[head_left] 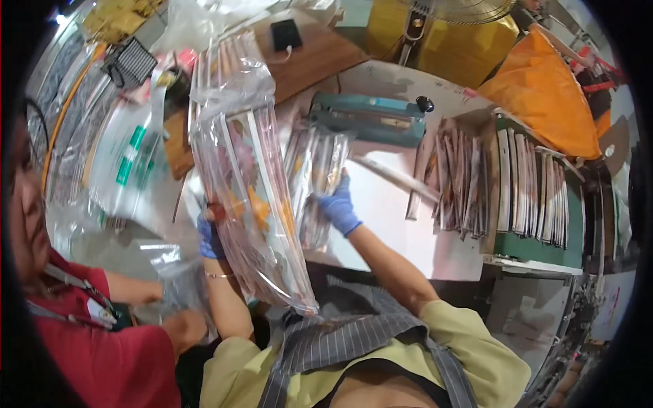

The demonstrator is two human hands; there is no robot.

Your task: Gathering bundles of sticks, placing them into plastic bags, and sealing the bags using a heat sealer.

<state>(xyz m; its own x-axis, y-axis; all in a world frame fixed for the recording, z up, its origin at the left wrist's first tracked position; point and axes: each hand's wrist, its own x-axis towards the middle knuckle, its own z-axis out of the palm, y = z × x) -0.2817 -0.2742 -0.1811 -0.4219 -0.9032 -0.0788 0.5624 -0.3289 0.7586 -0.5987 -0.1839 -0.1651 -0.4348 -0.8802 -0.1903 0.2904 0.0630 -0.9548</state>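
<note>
A long clear plastic bag [255, 183] of flat floral-printed pieces slants across in front of me, its lower end near my apron. My left hand [209, 234], in a blue glove, is closed on the bag's left edge, the bag hiding part of its fingers. Beside it, to the right, a smaller clear-wrapped pack [320, 183] leans over the white tabletop [394, 238]. My right hand [340, 207], also blue-gloved, grips this pack at its right side. Behind it sits a teal bag sealer [367, 119] with a black knob.
Strip-like packs [462, 180] stand in a row at the right, next to a green-lined box [537, 197] holding more. A wooden board [316, 58] bears a phone [286, 34]; a fan [413, 27] stands behind. At left, a red-shirted co-worker [102, 340] handles a clear bag [180, 279].
</note>
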